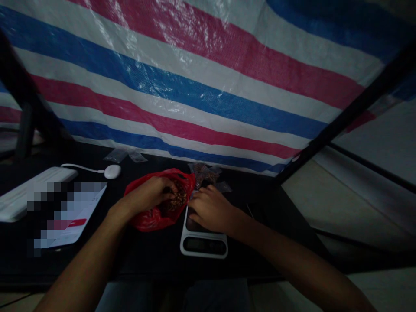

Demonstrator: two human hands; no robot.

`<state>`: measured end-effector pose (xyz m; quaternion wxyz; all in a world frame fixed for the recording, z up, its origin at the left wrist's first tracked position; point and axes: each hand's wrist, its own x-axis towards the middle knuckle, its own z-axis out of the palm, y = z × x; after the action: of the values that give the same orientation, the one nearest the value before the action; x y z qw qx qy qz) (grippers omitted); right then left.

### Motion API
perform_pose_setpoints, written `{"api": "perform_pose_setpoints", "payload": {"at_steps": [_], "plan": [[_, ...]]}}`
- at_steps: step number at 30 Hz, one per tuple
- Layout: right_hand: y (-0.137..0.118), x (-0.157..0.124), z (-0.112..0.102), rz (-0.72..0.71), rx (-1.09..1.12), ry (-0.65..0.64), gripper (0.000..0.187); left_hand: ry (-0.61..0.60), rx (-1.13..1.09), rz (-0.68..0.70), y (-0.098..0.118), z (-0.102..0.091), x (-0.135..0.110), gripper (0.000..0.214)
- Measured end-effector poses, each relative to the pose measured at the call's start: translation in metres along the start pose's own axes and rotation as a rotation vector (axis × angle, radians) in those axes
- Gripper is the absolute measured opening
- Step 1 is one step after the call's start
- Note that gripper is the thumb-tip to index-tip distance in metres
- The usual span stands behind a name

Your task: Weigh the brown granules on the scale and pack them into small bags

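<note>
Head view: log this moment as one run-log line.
left hand: in red bag, at brown pieces | right hand: over scale, beside red bag | both grips: unclear

Work booth, one, improvised; home or workshop, I cannot tell from my remote feed. Backdrop: striped plastic sheeting (195,93), red, white and blue, creased. Framework: black bars (351,109), slanting at both sides. Furniture: black table (136,255). Fittings I count as bench equipment: digital scale (204,246), small clear bags (138,156).
</note>
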<state>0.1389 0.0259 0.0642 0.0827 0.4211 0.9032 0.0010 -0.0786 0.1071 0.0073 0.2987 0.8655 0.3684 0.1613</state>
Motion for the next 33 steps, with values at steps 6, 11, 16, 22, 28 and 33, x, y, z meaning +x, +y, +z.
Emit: {"api": "perform_pose_setpoints", "payload": {"at_steps": [6, 11, 16, 22, 28, 33], "plan": [[0.002, -0.001, 0.001, -0.045, 0.042, -0.042, 0.019, 0.011, -0.015, 0.015, 0.0, 0.001, 0.001, 0.018], [0.007, -0.008, 0.005, -0.122, 0.121, -0.05, 0.016, 0.01, -0.02, 0.026, -0.003, 0.003, 0.001, 0.018], [0.009, -0.004, 0.015, -0.172, 0.148, -0.052, 0.02, 0.013, -0.017, 0.031, -0.006, 0.005, 0.003, 0.018], [0.012, -0.009, 0.001, -0.155, 0.236, 0.002, 0.017, 0.036, -0.045, 0.044, -0.007, 0.006, 0.003, 0.017], [0.046, -0.036, -0.017, 0.016, 0.411, 0.195, 0.012, 0.102, -0.108, 0.111, 0.005, 0.001, 0.001, 0.014], [0.054, -0.046, -0.002, -0.035, 0.557, 0.212, 0.011, 0.101, -0.215, 0.197, 0.035, 0.003, 0.005, 0.012]]}}
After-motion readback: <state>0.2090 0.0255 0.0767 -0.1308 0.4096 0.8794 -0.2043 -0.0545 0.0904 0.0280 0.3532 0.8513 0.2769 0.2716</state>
